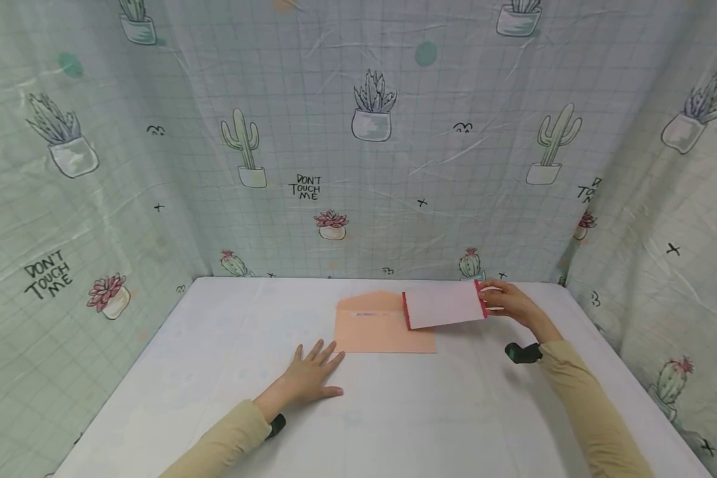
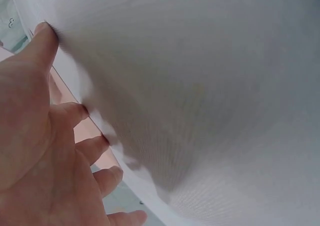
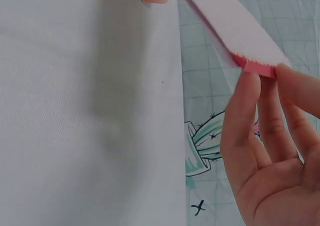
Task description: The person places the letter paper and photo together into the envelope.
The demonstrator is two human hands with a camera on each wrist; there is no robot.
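Left hand (image 1: 311,377) flat on counter (image 1: 394,411), fingers spread, just short of envelope (image 1: 376,332) | right hand (image 1: 508,302) grip pinches card (image 1: 445,305) by its red right edge, lifted over envelope's right end | card looks light, thin, bendy; best held by an edge

Printed twice in black capitals on the cactus-patterned backdrop cloth (image 1: 358,133): "DON'T TOUCH ME", once at centre beside a tall cactus, once at lower left above a pink succulent. Cut off at the right fold, a third copy, only its first letters legible. Nothing readable on the peach envelope (image 1: 376,332) or the red-edged card (image 1: 445,305).
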